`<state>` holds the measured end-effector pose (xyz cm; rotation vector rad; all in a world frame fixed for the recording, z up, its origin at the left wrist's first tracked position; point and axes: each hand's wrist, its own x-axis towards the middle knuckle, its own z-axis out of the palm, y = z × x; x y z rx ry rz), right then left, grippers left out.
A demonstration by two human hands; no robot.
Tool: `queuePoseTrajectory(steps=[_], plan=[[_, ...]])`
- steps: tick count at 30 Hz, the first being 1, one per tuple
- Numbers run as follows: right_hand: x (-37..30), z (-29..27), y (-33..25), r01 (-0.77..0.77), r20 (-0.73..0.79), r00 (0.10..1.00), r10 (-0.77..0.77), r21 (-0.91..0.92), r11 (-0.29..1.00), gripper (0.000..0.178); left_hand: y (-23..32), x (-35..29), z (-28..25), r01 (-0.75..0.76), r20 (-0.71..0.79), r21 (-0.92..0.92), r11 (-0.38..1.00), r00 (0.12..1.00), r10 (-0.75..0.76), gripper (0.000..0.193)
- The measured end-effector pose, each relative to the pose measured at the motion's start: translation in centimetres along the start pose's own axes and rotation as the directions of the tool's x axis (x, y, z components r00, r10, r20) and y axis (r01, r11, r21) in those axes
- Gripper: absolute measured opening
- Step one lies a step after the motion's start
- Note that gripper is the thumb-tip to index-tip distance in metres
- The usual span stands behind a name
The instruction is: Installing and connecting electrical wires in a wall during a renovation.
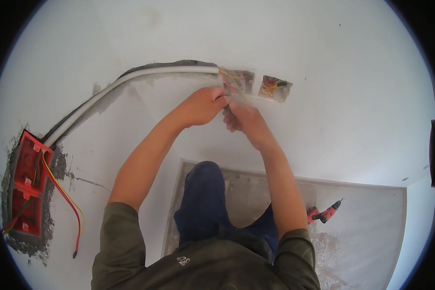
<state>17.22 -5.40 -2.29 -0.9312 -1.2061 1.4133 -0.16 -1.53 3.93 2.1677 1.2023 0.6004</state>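
A bundle of red, yellow and green electrical wires (pixel 233 82) comes out of the end of a white conduit (pixel 179 70) at a square wall recess (pixel 246 81). My left hand (pixel 204 107) is closed just below the conduit's end, its thumb and fingers pinched on the wires. Right beside it, my right hand (pixel 246 121) is closed too, with its fingers curled under. A small dark bit shows between the two hands, and what the right fingers grip is hidden and slightly blurred.
A second wall recess (pixel 274 89) with wire ends lies to the right. At far left, red junction boxes (pixel 32 162) sit in rough mortar, with a red wire (pixel 67 195) and a yellow wire hanging out. A red and black cordless drill (pixel 329 211) lies at lower right.
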Motion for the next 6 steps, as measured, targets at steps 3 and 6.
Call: queuePoseTrajectory(steps=[3, 6], plan=[[0.4, -0.7, 0.5, 0.020, 0.051, 0.998, -0.020, -0.009, 1.000, 0.046, 0.5, -0.1, 0.1, 0.009, 0.046, -0.088, 0.996, 0.999, -0.005, 0.027], [0.8, -0.9, 1.7, 0.032, 0.080, 0.996, -0.031, -0.015, 0.999, 0.044, 0.4, -0.1, 0.3, 0.028, 0.030, -0.101, 0.994, 0.999, -0.025, 0.029]])
